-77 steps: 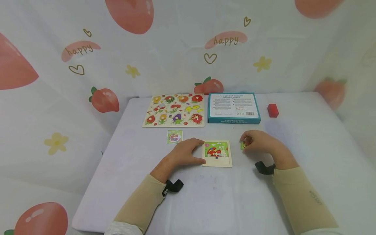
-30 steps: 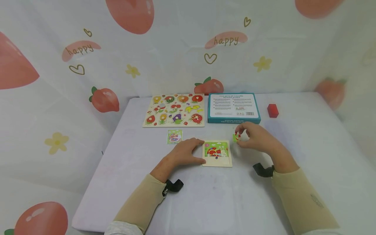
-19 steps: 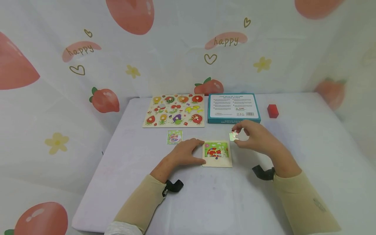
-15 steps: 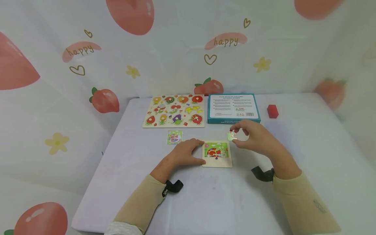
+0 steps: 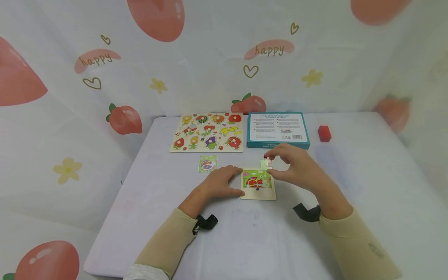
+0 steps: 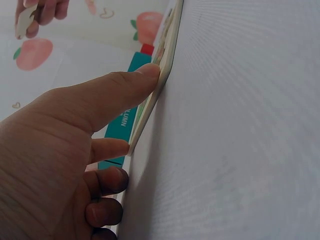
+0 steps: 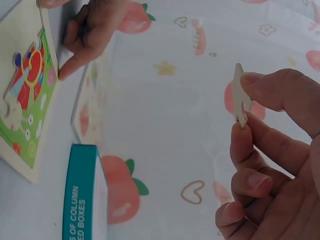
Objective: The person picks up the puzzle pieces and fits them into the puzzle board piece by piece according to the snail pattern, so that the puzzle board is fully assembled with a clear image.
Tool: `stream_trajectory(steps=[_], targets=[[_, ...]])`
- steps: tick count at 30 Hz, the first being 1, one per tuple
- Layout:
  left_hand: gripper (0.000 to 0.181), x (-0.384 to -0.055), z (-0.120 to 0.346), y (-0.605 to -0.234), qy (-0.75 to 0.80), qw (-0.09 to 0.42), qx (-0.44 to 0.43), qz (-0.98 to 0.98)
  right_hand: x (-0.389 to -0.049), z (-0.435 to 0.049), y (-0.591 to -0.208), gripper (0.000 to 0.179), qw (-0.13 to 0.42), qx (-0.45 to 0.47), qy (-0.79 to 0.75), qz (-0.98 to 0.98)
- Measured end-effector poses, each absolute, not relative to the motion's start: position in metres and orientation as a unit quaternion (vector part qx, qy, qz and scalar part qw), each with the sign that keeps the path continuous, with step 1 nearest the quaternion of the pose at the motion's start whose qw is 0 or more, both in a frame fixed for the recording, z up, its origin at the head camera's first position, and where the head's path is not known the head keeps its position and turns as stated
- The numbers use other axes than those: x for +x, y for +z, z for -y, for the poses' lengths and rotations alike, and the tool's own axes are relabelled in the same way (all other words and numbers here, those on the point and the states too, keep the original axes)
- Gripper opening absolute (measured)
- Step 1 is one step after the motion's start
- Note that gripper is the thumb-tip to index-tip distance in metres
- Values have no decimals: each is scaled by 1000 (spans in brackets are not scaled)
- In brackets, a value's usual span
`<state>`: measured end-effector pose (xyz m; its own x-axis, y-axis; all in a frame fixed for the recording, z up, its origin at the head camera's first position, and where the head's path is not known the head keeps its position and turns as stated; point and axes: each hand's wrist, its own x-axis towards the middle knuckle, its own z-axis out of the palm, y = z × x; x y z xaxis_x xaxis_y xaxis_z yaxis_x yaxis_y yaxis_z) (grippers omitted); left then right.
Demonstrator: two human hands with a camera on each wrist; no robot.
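My left hand (image 5: 222, 181) steadies a small wooden jigsaw board (image 5: 258, 194) by its left edge. Its thumb and index fingertip touch that edge near opposite corners, while the other fingers curl loosely below in the left wrist view. A snail picture fills the board's far part; bare wood shows in the near part. Between thumb and index finger, my right hand (image 5: 297, 165) pinches a jigsaw piece (image 7: 240, 97), green and pale on its printed face. In the head view the piece overlaps the board's far edge, and the right wrist view shows it raised, almost edge-on.
A small printed picture card (image 5: 208, 163) lies left of the board. Behind stand a fruit peg puzzle (image 5: 207, 132) and a teal-edged box (image 5: 278, 130), with a red block (image 5: 324, 133) to their right. A fruit-patterned cloth (image 5: 206, 70) backs the table.
My right hand has carried the jigsaw piece leftward from right of the board to its far edge, turning its printed face into view. My left hand has stayed at the board's left edge.
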<state>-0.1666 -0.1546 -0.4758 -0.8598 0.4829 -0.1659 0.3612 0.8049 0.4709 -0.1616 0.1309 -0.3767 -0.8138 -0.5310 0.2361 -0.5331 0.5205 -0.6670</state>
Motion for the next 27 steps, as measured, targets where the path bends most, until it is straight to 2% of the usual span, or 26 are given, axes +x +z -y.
stream_trajectory(steps=[10, 27], targets=[[82, -167, 156, -477, 217, 134, 227, -940, -159, -109, -386, 50, -15, 319, 385, 866], [79, -168, 156, -477, 227, 127, 241, -935, -163, -83, -417, 43, -68, 309, 345, 883]])
